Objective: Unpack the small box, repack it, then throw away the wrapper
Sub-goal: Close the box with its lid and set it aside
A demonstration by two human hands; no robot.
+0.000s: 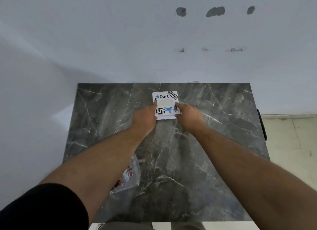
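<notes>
We take the small box (pixel 165 105) as our landmark: a flat white square covered in stickers, one reading "Dart", another "SOFTWARE ENGINEER", with a blue bird and a pale oval patch in the middle of its top face. It lies on a dark grey marble table (pixel 214 144) veined in white, toward the table's far edge and close to the white wall (pixel 120 41) beyond it. Our left hand (pixel 143 119) meets the box at its left edge, fingers curled around that side with a fingertip resting on the top face; our right hand (pixel 189 116) meets it at the right edge, index finger lying on the top and thumb pressed against the near right corner. Both hands thus hold the box between them, fingers narrow and bent rather than spread. Well nearer to us than the box, and to its left, a crumpled clear plastic wrapper (pixel 129 176) with red printing lies on the table, partly hidden under our left forearm. A black sleeve (pixel 42 207) covers the upper part of that arm. To the right of the box, past the table's edge, a pale tiled floor (pixel 289 144) shows.
</notes>
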